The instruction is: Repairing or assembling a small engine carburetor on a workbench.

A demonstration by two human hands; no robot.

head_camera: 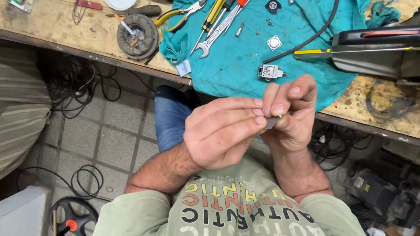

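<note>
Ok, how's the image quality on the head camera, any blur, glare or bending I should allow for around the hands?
Head view: light is even and soft, with no harsh glare on the teal cloth; left hand and right hand are sharp enough, but the small grey part pinched between them is mostly hidden; the workbench edge bows, so there is wide-angle distortion; the floor below sits in shade.
</note>
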